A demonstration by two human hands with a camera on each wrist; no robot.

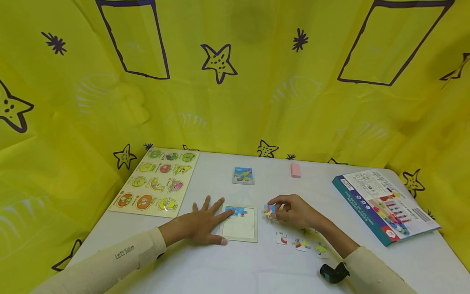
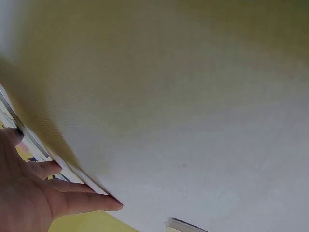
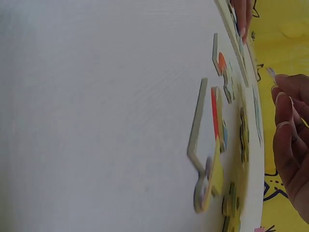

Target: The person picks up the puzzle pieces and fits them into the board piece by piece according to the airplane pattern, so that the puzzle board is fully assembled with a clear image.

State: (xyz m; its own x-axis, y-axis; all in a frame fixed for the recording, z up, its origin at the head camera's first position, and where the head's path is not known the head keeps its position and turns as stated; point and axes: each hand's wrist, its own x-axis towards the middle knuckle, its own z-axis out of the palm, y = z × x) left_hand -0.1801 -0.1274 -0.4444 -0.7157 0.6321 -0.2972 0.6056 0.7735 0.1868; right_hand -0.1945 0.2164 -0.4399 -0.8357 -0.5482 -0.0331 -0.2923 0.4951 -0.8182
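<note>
My left hand (image 1: 203,223) lies with fingers spread at the left side of a pale puzzle frame (image 1: 238,240). Its index fingertip rests on blue puzzle pieces (image 1: 240,211) set along the frame's top edge; the rest of the frame shows a bare base. My right hand (image 1: 291,210) pinches a puzzle piece (image 1: 269,211), blue with red and yellow, between thumb and fingers, just right of the frame. In the right wrist view that hand (image 3: 292,130) holds the piece above the table. Loose puzzle pieces (image 1: 301,245) lie below my right hand, one partly hidden by the wrist.
A small finished picture (image 1: 243,175) of a yellow plane lies behind the frame, with a pink block (image 1: 295,170) to its right. A fruit board (image 1: 156,181) lies at the left, a box (image 1: 385,204) at the right. A black object (image 1: 334,272) sits near the right sleeve.
</note>
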